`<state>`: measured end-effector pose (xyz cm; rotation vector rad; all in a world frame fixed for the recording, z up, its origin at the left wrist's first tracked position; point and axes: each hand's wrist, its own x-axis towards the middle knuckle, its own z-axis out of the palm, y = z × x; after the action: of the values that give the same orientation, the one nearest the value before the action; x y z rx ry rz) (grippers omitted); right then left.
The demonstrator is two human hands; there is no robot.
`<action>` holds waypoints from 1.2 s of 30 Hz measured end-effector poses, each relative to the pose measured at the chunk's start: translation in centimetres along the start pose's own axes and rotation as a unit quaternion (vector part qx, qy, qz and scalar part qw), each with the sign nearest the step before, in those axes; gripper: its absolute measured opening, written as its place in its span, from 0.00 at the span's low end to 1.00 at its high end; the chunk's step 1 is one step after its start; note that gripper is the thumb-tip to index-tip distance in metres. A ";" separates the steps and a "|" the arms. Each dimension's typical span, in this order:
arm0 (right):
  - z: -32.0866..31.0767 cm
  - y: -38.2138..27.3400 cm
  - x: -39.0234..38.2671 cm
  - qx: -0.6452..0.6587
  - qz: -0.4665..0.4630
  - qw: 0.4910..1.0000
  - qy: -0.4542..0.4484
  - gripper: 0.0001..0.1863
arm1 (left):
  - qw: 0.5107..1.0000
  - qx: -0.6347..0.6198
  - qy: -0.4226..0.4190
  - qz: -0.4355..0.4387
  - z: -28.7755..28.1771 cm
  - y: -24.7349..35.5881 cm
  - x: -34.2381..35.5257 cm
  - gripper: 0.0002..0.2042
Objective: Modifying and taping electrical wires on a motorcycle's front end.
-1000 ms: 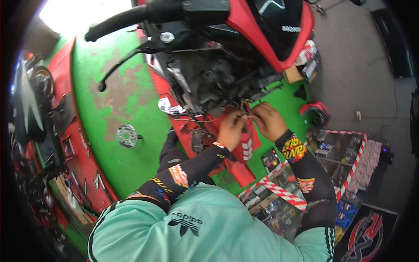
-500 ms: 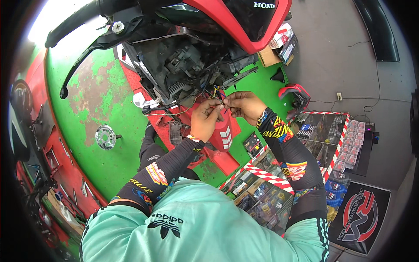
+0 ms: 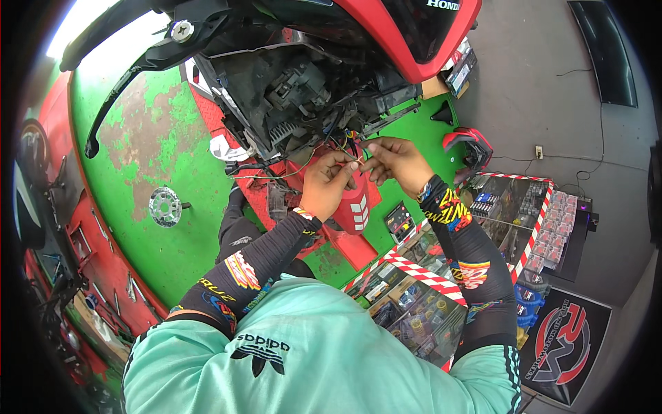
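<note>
A motorcycle with a red fairing (image 3: 407, 41) stands over me, its black inner frame and electrical parts (image 3: 303, 90) exposed. A bundle of coloured wires (image 3: 348, 141) hangs out of that frame. My left hand (image 3: 327, 183) pinches the wires from below, fingers closed on them. My right hand (image 3: 393, 162) grips the same wires from the right, fingertips touching those of the left hand. Both forearms wear black sleeves with bright prints.
A black handlebar and brake lever (image 3: 138, 41) reach to the upper left. Below lies a green and red lift platform (image 3: 152, 152) with a round metal disc (image 3: 165, 205). A striped-edged tool cart (image 3: 441, 290) with small parts stands at my right, and a red tool (image 3: 469, 141) rests on the grey floor.
The view has shifted so the motorcycle sits higher and closer. Both hands have stayed together on the wires under the frame, fingers working them slightly.
</note>
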<state>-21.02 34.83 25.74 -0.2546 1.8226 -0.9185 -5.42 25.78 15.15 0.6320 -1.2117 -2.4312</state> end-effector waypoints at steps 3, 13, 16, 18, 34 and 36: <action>-0.6 0.4 -0.8 -0.242 -0.211 0.944 0.075 0.13 | 0.999 0.020 -0.016 -0.019 0.0 0.4 -0.1 0.06; -1.4 -1.1 -0.4 -0.633 -0.520 0.573 0.030 0.19 | 1.000 0.016 -0.020 -0.018 -0.3 0.4 0.1 0.06; -1.5 -2.0 -0.2 -0.638 -0.519 0.568 -0.004 0.18 | 1.000 0.016 -0.016 -0.019 -0.4 0.3 0.2 0.06; -1.4 -2.3 0.0 -0.638 -0.518 0.569 -0.019 0.17 | 1.000 0.015 -0.013 -0.019 -0.3 0.3 0.2 0.06; 0.5 -2.0 1.3 -0.048 0.134 0.988 -0.055 0.15 | 1.000 0.017 -0.021 0.000 -0.9 -0.1 0.3 0.04; 0.3 -1.7 0.8 -0.122 0.064 0.989 -0.048 0.12 | 1.000 0.016 -0.024 -0.006 -1.1 0.2 0.4 0.04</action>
<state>-21.51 33.08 26.30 -0.3245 1.8392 -0.5831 -5.15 24.75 14.61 0.5956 -1.2710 -2.4537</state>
